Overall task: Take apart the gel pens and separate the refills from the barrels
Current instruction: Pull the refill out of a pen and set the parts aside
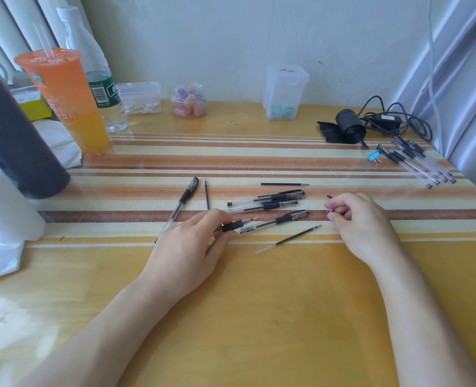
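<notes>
My left hand (192, 247) grips a gel pen (235, 227) by its black rubber grip, tip pointing right, low over the striped table. My right hand (356, 219) has curled fingers pinching a small dark piece (329, 197) that I cannot make out. Two capped pens (267, 201) lie side by side in the middle, and another pen (284, 219) lies just below them. A further capped pen (182, 203) lies to the left. Loose refills rest at three spots: one refill (288, 239) near my right hand, one upright refill (207, 194), one far refill (284, 184).
A pile of several clear pens (418, 163) and a blue binder clip (374, 156) lie at the right edge, behind them a black cable and adapter (381, 121). An orange drink cup (63, 99), water bottle (100, 88), small containers (284, 90) and a dark cylinder (13, 141) line the back and left.
</notes>
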